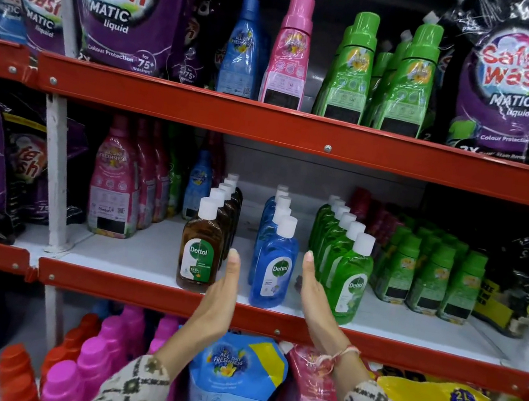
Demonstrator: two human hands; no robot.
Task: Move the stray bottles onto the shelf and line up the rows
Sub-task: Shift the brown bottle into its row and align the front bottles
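Both hands flat, palms inward: left hand (pixel 223 289) and right hand (pixel 312 294) flank the front blue Dettol bottle (pixel 273 267) on the middle shelf (pixel 144 250), neither gripping.

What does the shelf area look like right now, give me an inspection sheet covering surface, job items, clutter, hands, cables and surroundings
Surface: middle shelf, pale board with a red front rail, bare patches between rows.
Job's things: three front-to-back rows of white-capped bottles: brown row, blue row, green row. All upright.
Clutter: nothing seen lying loose on the shelf.
Grippers: left hand and right hand open, palms facing inward either side of the blue row, holding nothing.
Cables: nothing seen.
Surroundings: purple pouches and tall bottles above; pink bottles and refill pouches below.
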